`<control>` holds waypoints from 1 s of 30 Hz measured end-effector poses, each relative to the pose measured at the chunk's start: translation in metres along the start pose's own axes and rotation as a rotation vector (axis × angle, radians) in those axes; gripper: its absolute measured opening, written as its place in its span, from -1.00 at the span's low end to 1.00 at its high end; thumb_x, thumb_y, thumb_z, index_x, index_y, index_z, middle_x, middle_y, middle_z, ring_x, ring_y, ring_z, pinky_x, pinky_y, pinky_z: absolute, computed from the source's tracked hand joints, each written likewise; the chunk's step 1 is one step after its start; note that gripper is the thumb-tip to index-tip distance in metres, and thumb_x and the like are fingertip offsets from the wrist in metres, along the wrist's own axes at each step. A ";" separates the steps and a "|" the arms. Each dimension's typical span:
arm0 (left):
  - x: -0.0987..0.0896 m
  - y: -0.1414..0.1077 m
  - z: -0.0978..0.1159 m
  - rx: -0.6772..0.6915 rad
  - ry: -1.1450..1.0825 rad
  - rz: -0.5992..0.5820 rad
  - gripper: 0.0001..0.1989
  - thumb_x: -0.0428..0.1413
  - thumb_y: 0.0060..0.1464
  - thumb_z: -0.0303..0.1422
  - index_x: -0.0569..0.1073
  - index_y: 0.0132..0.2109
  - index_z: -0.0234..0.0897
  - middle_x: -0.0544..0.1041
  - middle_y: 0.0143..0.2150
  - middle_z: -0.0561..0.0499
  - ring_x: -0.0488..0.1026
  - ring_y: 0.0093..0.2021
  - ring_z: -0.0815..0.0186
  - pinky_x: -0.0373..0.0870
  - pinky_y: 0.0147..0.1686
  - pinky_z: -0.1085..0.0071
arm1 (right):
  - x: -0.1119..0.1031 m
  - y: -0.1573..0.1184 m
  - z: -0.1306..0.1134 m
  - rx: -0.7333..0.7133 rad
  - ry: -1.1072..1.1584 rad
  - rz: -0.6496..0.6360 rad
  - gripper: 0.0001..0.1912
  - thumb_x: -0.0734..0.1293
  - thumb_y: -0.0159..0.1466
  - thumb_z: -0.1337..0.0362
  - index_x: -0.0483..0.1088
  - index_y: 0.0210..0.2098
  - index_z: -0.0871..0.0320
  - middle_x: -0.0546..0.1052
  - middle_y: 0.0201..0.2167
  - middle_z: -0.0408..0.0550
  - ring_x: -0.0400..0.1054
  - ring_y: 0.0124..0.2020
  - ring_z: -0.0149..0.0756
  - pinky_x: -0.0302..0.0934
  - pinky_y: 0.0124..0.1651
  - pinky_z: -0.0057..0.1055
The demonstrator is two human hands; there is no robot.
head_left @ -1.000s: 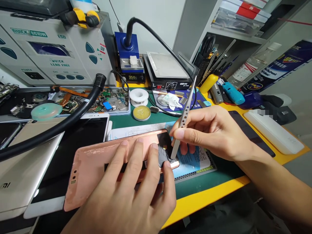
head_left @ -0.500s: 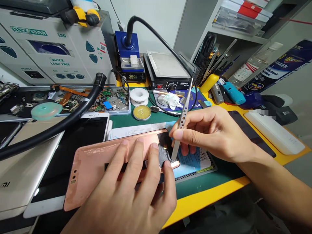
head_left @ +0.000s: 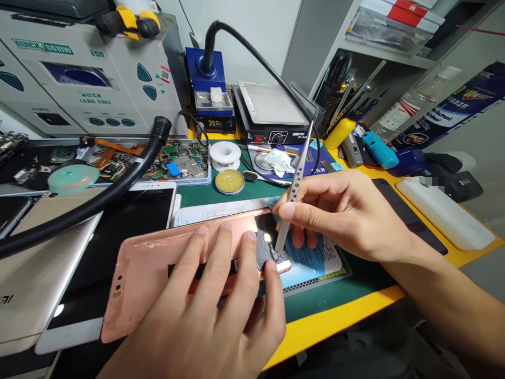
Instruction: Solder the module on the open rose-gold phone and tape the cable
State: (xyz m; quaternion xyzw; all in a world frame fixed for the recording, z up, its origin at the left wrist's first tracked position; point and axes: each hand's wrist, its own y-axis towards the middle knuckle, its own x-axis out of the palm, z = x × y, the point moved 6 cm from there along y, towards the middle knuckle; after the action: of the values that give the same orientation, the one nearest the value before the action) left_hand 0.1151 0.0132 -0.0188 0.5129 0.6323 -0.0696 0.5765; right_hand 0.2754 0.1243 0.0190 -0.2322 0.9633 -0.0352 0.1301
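A pink phone back cover (head_left: 145, 279) lies slanted across the mat in front of me, its inner side apparently facing up. My left hand (head_left: 221, 305) holds it down, fingers spread over its middle; the thumb is hidden. Near the cover's right end is a shiny, wrinkled black film (head_left: 265, 251). My right hand (head_left: 335, 213) is closed on metal tweezers (head_left: 294, 192) with a row of holes. Their pointed end aims up and away, while the blunt end touches or nearly touches the black film beside my left little finger.
Behind are a soldering station (head_left: 205, 79), a heating plate (head_left: 272, 108), a solder spool (head_left: 224, 154) and a flux tin (head_left: 229, 181). A black hose (head_left: 130, 181) crosses the left side over several phones. Circuit boards (head_left: 173, 163) fill a tray. A white case (head_left: 442, 216) stands right.
The blunt end of the tweezers has shifted slightly up and left along the black film. My left hand and the cover stay nearly in place.
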 end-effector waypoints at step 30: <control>-0.003 -0.008 0.001 0.020 -0.008 0.002 -0.55 0.10 0.39 -0.25 0.37 0.28 -0.44 0.52 0.27 -0.51 0.51 0.23 -0.38 0.37 0.27 -0.31 | 0.003 0.000 0.002 -0.013 0.037 -0.022 -0.55 0.61 0.31 -0.05 0.56 -0.41 0.21 0.60 -0.60 -0.07 0.39 -0.61 -0.41 0.19 -0.60 -0.53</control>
State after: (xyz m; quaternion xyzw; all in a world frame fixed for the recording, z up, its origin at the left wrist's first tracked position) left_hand 0.1089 0.0070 -0.0208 0.5189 0.6286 -0.0775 0.5741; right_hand 0.2735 0.1232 0.0168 -0.2431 0.9631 -0.0347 0.1105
